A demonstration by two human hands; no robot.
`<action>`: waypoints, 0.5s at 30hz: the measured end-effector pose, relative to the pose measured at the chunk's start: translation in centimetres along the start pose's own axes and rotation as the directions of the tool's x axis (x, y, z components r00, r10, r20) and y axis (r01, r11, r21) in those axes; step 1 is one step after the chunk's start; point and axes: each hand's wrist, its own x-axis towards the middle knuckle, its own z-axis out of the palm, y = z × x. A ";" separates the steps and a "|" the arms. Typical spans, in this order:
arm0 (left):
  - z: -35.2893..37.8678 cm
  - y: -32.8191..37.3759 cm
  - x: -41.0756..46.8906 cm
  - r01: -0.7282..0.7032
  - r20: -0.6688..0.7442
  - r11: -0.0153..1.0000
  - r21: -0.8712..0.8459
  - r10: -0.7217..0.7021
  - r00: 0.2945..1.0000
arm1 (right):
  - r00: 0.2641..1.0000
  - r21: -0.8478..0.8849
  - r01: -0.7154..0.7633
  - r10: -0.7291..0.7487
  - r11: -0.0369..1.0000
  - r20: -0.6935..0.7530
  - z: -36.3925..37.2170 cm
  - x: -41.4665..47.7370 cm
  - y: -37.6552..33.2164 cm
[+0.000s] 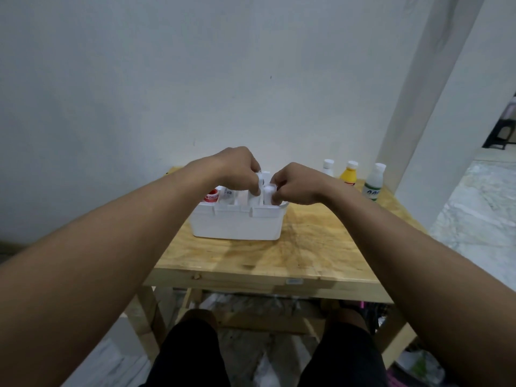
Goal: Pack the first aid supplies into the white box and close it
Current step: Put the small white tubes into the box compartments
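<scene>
White wall (195,79) behind, the left hand (237,171) pinches the rear white bottle (264,176) and the right hand (297,185) pinches the front white bottle (269,193), both inside the open white box (237,223) on the wooden counter (307,247). A red tape roll (211,197) sits at the box's left end, and a yellow bottle (349,177) stands well to the right.

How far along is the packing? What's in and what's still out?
Partly done. Done: a red-labelled roll sits in the white box. In hand: the left hand grips the taller white bottle and the right hand the shorter white bottle, both standing in the box. To do: a small white bottle, a yellow bottle and a green-labelled bottle stand on the table; the box has no lid on.
</scene>
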 end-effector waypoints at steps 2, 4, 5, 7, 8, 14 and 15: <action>-0.2 0.3 -0.1 -0.001 0.038 1.000 0.018 0.000 0.999 | 1.000 -0.012 0.003 -0.003 1.000 0.018 -0.1 -0.1 0.0; -0.4 0.5 -0.2 -0.006 0.068 0.999 0.035 0.004 0.998 | 1.000 -0.023 0.008 -0.007 1.000 0.029 -0.3 -0.2 0.0; -0.5 0.6 -0.2 -0.010 0.080 0.999 0.045 0.006 0.997 | 0.999 -0.025 0.012 -0.011 1.000 0.033 -0.3 -0.2 0.1; -0.8 0.6 -0.3 -0.015 0.102 0.998 0.059 0.009 0.995 | 0.999 -0.026 0.021 -0.020 0.999 0.036 -0.3 -0.1 0.1; -0.8 0.6 -0.3 -0.019 0.112 0.998 0.067 0.011 0.994 | 0.999 -0.028 0.026 -0.025 0.999 0.035 -0.4 -0.1 0.1; -0.8 0.6 -0.2 -0.018 0.164 0.997 0.079 0.005 0.986 | 0.997 -0.057 0.036 -0.032 0.998 0.070 -0.9 -0.1 -0.1; -0.9 0.7 -0.2 -0.020 0.172 0.996 0.083 0.006 0.985 | 0.996 -0.054 0.031 -0.026 0.998 0.080 -1.0 -0.1 -0.1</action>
